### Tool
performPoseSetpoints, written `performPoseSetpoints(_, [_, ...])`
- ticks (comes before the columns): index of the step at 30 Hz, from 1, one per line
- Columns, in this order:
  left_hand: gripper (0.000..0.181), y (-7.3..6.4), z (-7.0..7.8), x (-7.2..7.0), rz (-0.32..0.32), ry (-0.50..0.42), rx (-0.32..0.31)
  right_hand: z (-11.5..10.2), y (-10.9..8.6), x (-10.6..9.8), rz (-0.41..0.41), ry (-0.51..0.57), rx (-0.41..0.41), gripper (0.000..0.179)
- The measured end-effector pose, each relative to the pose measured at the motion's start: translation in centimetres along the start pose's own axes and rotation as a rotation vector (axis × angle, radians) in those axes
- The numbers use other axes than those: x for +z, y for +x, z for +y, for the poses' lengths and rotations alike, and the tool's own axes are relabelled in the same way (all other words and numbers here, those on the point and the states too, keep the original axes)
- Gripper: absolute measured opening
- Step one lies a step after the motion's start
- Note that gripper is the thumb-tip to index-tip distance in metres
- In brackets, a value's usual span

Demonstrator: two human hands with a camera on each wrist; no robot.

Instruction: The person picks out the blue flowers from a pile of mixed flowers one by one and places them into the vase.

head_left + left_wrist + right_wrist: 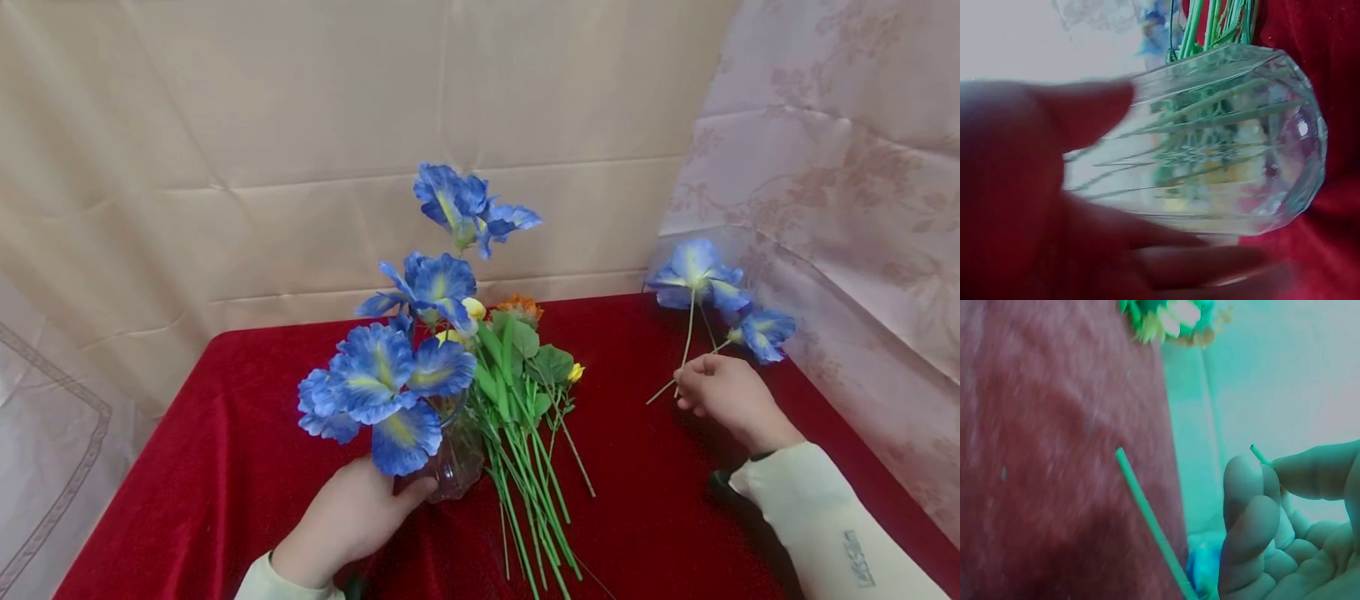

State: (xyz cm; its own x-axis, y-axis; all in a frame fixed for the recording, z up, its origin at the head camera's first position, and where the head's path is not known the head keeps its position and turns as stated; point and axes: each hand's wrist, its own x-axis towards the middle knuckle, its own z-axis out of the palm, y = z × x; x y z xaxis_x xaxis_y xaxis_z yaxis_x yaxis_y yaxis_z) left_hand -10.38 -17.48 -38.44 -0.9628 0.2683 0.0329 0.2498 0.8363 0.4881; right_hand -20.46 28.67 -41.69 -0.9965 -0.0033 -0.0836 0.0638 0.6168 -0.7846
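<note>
My left hand (pixel 348 517) grips the side of a clear faceted glass vase (pixel 459 471). In the left wrist view thin stems run down inside the vase (pixel 1291 156), with my thumb on one side and fingers on the other. Several blue irises (pixel 375 375) rise from it, partly hiding the glass. At the right, my right hand (pixel 731 400) pinches a thin stem, whose cut tip (pixel 1259 454) pokes out between thumb and fingertip in the right wrist view. Blue irises (pixel 693 271) are just beyond this hand. Another stem (pixel 1150 519) lies outside the pinch; which bloom is held is unclear.
Beside the vase, a bundle of green stems (pixel 525 467) lies on the red velvet cloth (pixel 637 517), with yellow blooms and an orange flower (pixel 522 307) at its far end. A beige curtain (pixel 315 208) hangs behind, and a patterned pale cloth (pixel 847 183) borders the right.
</note>
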Motion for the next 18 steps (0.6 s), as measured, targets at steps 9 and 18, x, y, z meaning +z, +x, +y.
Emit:
performPoseSetpoints(9, [0.024,-1.0,3.2,-0.1,-0.473,-0.005,0.356,-4.6,-2.6,2.3,0.067,0.049,-0.174,0.02])
performPoseSetpoints(18, [0.041,-0.6,6.7,0.7,0.02,-0.462,0.507,-9.9,-7.3,8.3,0.021,0.046,-0.692,0.02])
